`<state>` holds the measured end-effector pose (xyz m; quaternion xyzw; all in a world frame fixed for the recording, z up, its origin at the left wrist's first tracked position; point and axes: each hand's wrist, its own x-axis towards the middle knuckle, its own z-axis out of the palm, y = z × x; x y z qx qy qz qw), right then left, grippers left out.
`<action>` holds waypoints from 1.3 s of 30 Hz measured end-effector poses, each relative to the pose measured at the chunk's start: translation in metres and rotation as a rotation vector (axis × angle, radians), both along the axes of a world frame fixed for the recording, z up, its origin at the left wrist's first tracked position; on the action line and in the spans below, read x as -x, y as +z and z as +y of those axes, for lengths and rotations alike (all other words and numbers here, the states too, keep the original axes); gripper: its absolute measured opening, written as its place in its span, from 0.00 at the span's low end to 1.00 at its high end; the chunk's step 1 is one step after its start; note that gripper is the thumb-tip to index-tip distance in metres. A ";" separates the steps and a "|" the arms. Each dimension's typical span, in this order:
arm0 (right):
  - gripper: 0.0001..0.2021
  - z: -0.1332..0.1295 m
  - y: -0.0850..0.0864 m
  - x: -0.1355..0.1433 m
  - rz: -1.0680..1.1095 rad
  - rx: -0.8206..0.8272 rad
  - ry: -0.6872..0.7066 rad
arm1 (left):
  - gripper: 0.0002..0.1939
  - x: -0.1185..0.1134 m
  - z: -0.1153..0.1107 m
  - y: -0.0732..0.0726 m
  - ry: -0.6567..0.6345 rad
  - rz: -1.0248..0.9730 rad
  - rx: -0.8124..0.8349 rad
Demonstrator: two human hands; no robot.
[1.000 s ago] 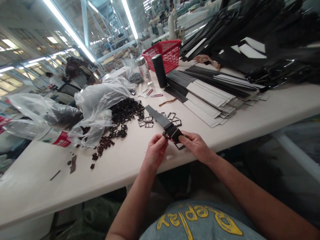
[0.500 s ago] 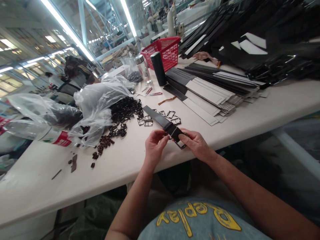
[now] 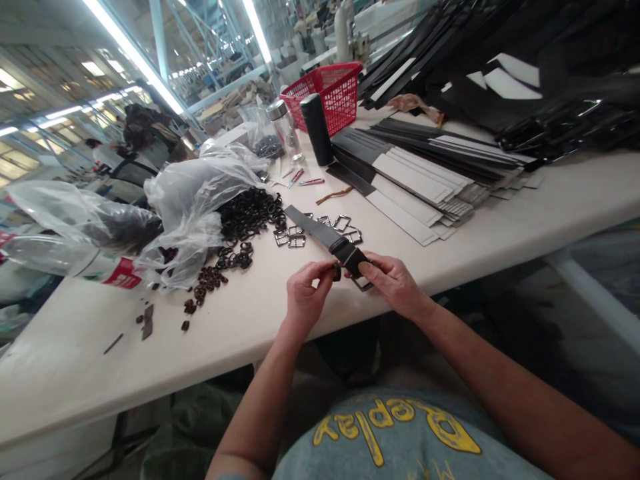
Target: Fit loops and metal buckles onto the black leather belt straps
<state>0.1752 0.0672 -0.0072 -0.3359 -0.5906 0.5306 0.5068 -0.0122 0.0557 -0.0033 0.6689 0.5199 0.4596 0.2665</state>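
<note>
My right hand (image 3: pixel 395 281) grips the end of a black strap (image 3: pixel 317 228), where a metal buckle (image 3: pixel 362 283) hangs at the fold. The strap reaches away to the upper left over the table. Just left of the buckle, my left hand (image 3: pixel 309 287) pinches a small black loop (image 3: pixel 337 272), apart from the strap. Several loose metal buckles (image 3: pixel 342 223) lie beyond the strap. A heap of black loops (image 3: pixel 250 217) sits to its left, with small brown loops (image 3: pixel 207 283) nearer the table's edge.
Stacked strips (image 3: pixel 415 180) lie at the right, behind them a black pile (image 3: pixel 590 67). A red basket (image 3: pixel 343 100), a black cylinder (image 3: pixel 317 130) and a glass bottle (image 3: pixel 286 133) stand at the back. Plastic bags (image 3: pixel 195 183) and a lying bottle (image 3: pixel 65 257) are at the left.
My left hand has moved slightly left, away from the buckle, and the black loop in its fingers now shows clearly. My right hand still holds the strap end.
</note>
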 end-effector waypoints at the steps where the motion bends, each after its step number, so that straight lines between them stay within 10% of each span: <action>1: 0.21 -0.001 -0.001 0.002 0.007 0.037 -0.029 | 0.08 0.001 0.000 0.001 0.021 -0.091 0.018; 19: 0.11 -0.013 -0.014 0.024 -0.527 -0.266 -0.186 | 0.09 -0.006 0.005 0.017 0.038 -0.462 0.228; 39: 0.16 -0.006 -0.004 0.009 -0.320 -0.128 0.116 | 0.09 -0.004 0.003 0.017 -0.227 -0.532 0.377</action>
